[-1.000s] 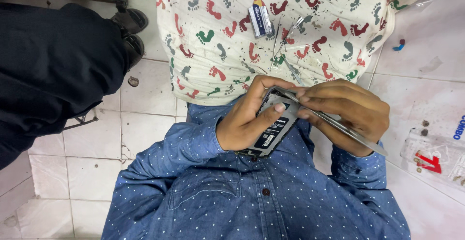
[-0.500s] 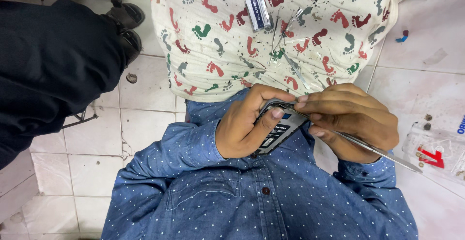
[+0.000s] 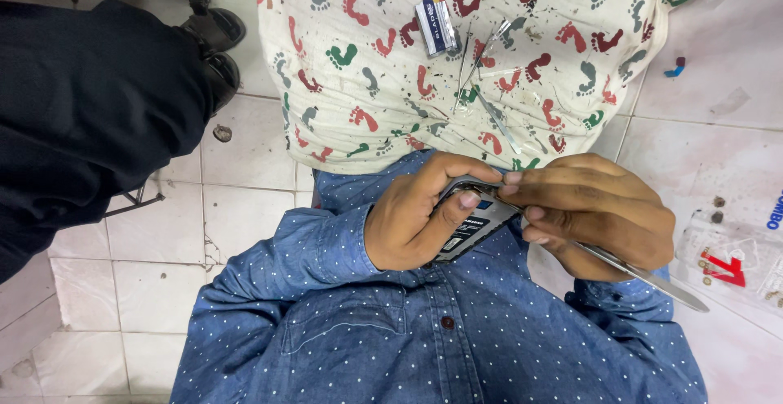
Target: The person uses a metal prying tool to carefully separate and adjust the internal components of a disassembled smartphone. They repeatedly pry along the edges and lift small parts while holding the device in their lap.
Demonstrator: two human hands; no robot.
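It was a floor-level repair workspace: worn white tiles (image 3: pixel 155 233), a stained cloth (image 3: pixel 522 53) strewn with small tools (image 3: pixel 489 106) beyond the hands.

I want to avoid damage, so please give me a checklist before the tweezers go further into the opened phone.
1. Left hand grips the opened phone firmly: ok.
2. Right hand holds the metal tweezers: ok.
3. Tweezers tip position inside phone: cannot tell, fingers hide it.
4. Spare tools on the footprint cloth within view: ok.
5. Small loose parts beside the plastic bag on the floor tiles, not contained: not ok.
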